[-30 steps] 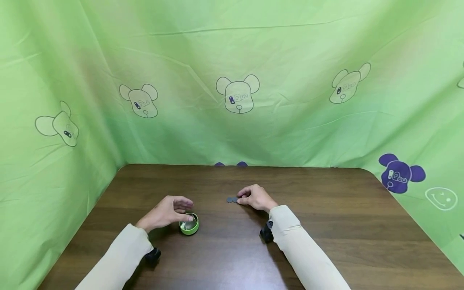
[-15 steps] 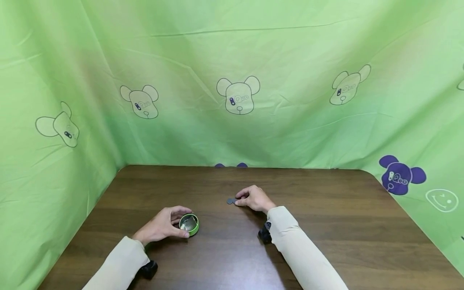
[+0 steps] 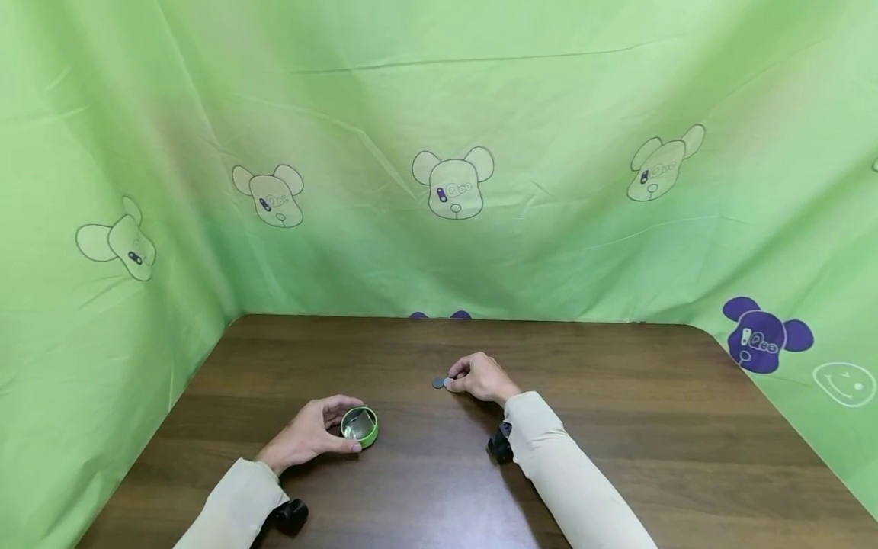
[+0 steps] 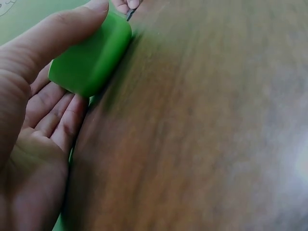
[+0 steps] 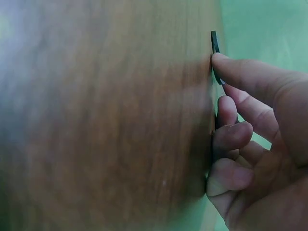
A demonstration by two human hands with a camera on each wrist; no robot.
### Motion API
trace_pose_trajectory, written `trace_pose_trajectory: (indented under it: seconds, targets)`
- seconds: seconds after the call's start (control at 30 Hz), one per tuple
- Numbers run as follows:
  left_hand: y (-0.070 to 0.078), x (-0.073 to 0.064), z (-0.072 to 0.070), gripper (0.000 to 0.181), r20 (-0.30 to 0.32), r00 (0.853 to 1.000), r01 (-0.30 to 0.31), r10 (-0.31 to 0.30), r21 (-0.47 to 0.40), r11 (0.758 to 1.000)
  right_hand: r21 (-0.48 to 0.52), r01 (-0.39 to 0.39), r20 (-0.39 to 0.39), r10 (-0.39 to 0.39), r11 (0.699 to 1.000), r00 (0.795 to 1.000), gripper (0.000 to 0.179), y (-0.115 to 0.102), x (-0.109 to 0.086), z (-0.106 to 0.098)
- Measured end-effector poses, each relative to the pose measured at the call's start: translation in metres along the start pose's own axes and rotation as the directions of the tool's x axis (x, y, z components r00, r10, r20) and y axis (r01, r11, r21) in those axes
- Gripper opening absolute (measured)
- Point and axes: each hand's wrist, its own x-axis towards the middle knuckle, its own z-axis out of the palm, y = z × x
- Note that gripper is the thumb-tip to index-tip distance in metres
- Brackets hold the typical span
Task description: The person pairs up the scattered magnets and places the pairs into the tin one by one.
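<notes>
A small round container [image 3: 369, 438] with a bright green wall and a shiny, silvery inside stands on the table. My left hand [image 3: 302, 435] grips it from the left, thumb on the near side and fingers on the far side. In the left wrist view the thumb lies along the green container [image 4: 94, 57]. Farther right, two small flat grey discs are close together. One disc [image 3: 438, 383] lies on the wood. My right hand [image 3: 482, 378] pinches the other between thumb and forefinger; in the right wrist view this disc [image 5: 219, 74] appears edge-on and tilted.
The brown wooden table [image 3: 583, 396] runs back to a green cloth [image 3: 343, 252] printed with bear heads, which hangs behind and on both sides. A black wrist camera [image 3: 289, 517] is strapped at the left cuff, and another camera [image 3: 500, 444] at the right.
My left hand has come nearer and now grips the container's sides; earlier its thumb was over the opening. The right hand has barely shifted, and its disc now shows a lighter, tilted face.
</notes>
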Motion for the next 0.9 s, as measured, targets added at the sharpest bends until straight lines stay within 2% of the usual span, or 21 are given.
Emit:
trace_pose_trajectory:
  seconds: [0.13,0.3,0.43,0.7,0.8,0.9]
  targets:
    - [-0.0016,-0.0019,0.0012,0.062,-0.002,1.000,0.015,-0.015,0.004,1.000,-0.009,-0.027,0.002,0.027,1.000,1.000,0.007,-0.0002,0.0023,0.0018]
    - [-0.0011,-0.0018,0.0012,0.062,-0.009,1.000,0.012,-0.011,0.007,1.000,-0.013,-0.017,-0.022,0.016,1.000,1.000,0.009,-0.0014,0.0027,0.0008]
    - [0.0004,-0.0007,0.0008,0.062,-0.013,1.000,0.013,-0.012,0.017,1.000,0.017,-0.012,-0.008,0.012,1.000,1.000,0.006,0.0001,0.0031,-0.0005]
    - [0.0005,-0.0004,0.0001,0.062,-0.007,1.000,0.000,0.000,0.009,1.000,0.137,-0.032,0.046,0.026,0.990,0.999,0.011,0.0016,0.0031,-0.0039]
    - [0.0001,-0.0008,0.0004,0.062,-0.005,1.000,-0.004,0.004,-0.001,1.000,0.204,-0.063,0.072,0.049,0.977,0.996,0.014,0.0013,0.0030,-0.0044]
    - [0.0000,-0.0011,0.0007,0.062,-0.006,1.000,-0.005,0.005,-0.008,1.000,0.301,-0.111,0.101,0.084,0.947,0.991,0.016,0.0004,0.0034,-0.0044]
